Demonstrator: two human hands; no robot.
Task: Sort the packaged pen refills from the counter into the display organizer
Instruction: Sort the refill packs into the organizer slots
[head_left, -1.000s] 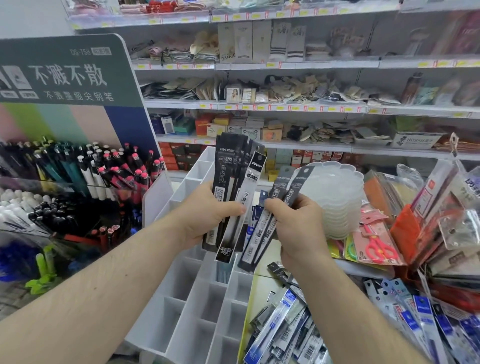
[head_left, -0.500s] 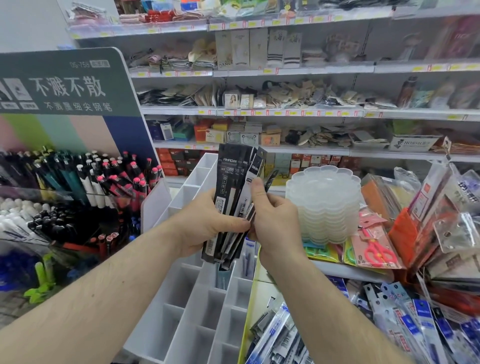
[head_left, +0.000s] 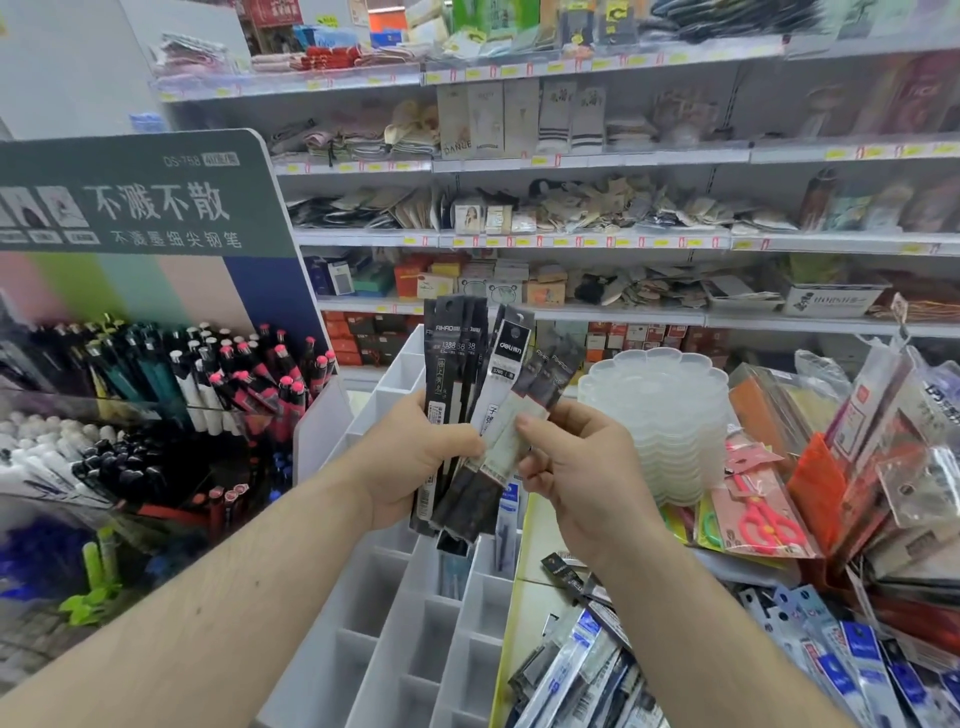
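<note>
Your left hand (head_left: 415, 462) has a firm grip on a fanned bunch of packaged refills (head_left: 467, 395), held upright above the white display organizer (head_left: 405, 639). Your right hand (head_left: 582, 478) pinches the rightmost packs, and more refills (head_left: 587, 670) lie heaped on the worktop below it.

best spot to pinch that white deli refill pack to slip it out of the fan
Pinch the white deli pack at its upper half, coming from above with the right hand. That end stands clear of the fan, while its lower end is clamped with the other packs under the left hand, so it should slide upward.
</note>
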